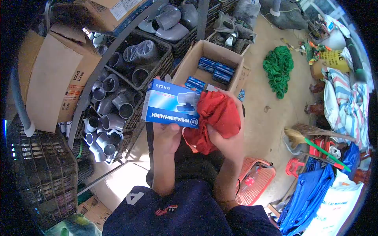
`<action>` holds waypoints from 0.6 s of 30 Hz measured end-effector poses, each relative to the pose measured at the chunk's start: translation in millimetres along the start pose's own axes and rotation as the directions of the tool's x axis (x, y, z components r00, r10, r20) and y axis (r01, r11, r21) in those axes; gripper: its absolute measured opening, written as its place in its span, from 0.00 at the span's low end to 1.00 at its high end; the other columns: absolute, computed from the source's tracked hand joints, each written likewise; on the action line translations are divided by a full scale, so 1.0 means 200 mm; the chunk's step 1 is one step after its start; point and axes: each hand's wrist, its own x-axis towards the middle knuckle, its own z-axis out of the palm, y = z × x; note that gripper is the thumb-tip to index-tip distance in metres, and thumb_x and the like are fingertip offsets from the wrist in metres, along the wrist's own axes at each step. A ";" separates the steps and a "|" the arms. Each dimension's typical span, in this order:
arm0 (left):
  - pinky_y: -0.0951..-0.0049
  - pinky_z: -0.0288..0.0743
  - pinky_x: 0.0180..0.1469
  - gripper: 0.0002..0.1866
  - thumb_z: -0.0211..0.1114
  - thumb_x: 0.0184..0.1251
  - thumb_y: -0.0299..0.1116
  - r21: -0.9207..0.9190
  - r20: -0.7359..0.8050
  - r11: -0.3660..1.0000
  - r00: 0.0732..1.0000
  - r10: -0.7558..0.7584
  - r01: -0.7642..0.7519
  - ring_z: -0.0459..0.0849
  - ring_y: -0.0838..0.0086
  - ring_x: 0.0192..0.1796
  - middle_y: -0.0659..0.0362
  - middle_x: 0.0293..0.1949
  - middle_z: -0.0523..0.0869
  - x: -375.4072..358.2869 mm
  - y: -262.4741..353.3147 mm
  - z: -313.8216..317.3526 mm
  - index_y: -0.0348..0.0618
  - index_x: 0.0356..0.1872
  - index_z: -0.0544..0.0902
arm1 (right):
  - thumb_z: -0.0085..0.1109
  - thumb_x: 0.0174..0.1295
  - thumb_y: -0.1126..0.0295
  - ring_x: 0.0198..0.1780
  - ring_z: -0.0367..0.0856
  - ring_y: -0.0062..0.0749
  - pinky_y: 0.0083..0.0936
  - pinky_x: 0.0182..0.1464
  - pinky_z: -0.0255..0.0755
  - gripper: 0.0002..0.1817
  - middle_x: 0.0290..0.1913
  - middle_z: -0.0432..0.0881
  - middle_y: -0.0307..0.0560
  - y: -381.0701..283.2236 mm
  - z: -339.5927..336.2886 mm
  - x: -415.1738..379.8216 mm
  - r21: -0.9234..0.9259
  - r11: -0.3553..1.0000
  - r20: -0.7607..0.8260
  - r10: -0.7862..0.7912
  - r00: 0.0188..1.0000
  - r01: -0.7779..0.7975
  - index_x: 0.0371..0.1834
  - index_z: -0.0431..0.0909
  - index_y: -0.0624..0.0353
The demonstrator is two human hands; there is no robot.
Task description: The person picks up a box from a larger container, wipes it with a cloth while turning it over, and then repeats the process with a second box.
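Note:
A blue and white box (171, 103) with printed lettering, upside down in view, is held in my left hand (167, 135), its thumb on the lower edge. My right hand (225, 141) grips a bunched red cloth (218, 114), which touches the box's right end. Just beyond both hands stands an open cardboard carton (220, 51) with several similar blue boxes (216, 70) inside.
Crates of grey pipe fittings (112, 84) fill the rack at left, beside a large cardboard box (55, 82). Green netting (278, 70) lies on the floor. A red plastic basket (256, 181), a broom (295, 137) and blue sheeting (311, 192) are at right.

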 end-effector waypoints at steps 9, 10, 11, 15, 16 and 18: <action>0.61 0.69 0.59 0.53 0.75 0.47 0.38 0.066 -0.041 0.997 0.999 0.029 -0.027 0.70 0.63 0.61 0.51 0.64 0.65 0.02 -0.01 0.02 0.45 0.70 0.47 | 0.60 0.41 0.73 0.60 0.68 0.34 0.29 0.63 0.59 0.36 0.57 0.70 0.49 0.02 -0.01 0.02 -0.037 0.999 0.009 0.033 0.999 -0.033 0.59 0.63 0.65; 0.61 0.69 0.59 0.53 0.75 0.47 0.38 0.066 -0.041 0.998 0.999 0.028 -0.026 0.70 0.63 0.61 0.51 0.64 0.65 0.03 -0.01 0.02 0.45 0.70 0.47 | 0.61 0.40 0.72 0.58 0.70 0.33 0.29 0.62 0.60 0.37 0.56 0.71 0.48 0.02 -0.02 0.02 -0.048 0.999 0.036 0.015 0.999 -0.013 0.60 0.63 0.63; 0.61 0.69 0.59 0.52 0.75 0.47 0.38 0.039 -0.053 0.999 0.998 0.026 -0.024 0.71 0.63 0.61 0.51 0.63 0.66 0.03 -0.01 0.02 0.43 0.69 0.49 | 0.63 0.40 0.71 0.57 0.71 0.31 0.29 0.61 0.61 0.37 0.54 0.72 0.48 0.02 -0.03 0.02 -0.060 0.998 0.063 -0.003 0.998 0.007 0.60 0.63 0.62; 0.62 0.69 0.58 0.50 0.77 0.45 0.40 0.046 -0.130 0.999 0.992 0.003 0.003 0.72 0.65 0.59 0.53 0.59 0.70 0.03 -0.02 -0.02 0.37 0.66 0.55 | 0.63 0.39 0.71 0.56 0.71 0.31 0.29 0.61 0.61 0.37 0.54 0.72 0.47 0.10 -0.04 0.02 0.112 0.994 -0.003 -0.003 1.000 0.003 0.59 0.64 0.61; 0.62 0.69 0.58 0.50 0.77 0.45 0.40 0.047 -0.131 0.999 0.991 0.001 0.005 0.72 0.65 0.59 0.53 0.59 0.70 0.02 -0.03 -0.04 0.37 0.66 0.55 | 0.63 0.39 0.70 0.56 0.71 0.31 0.29 0.61 0.61 0.37 0.54 0.72 0.47 0.11 -0.04 0.02 0.129 0.991 -0.038 0.024 0.999 -0.019 0.59 0.64 0.61; 0.62 0.70 0.58 0.55 0.76 0.38 0.56 0.222 -0.184 0.968 0.980 -0.074 0.115 0.73 0.63 0.58 0.56 0.58 0.71 0.02 -0.04 -0.06 0.44 0.67 0.54 | 0.63 0.39 0.70 0.56 0.71 0.31 0.29 0.61 0.61 0.37 0.54 0.72 0.47 0.10 -0.03 0.02 0.146 0.988 -0.075 0.053 0.996 -0.042 0.59 0.64 0.61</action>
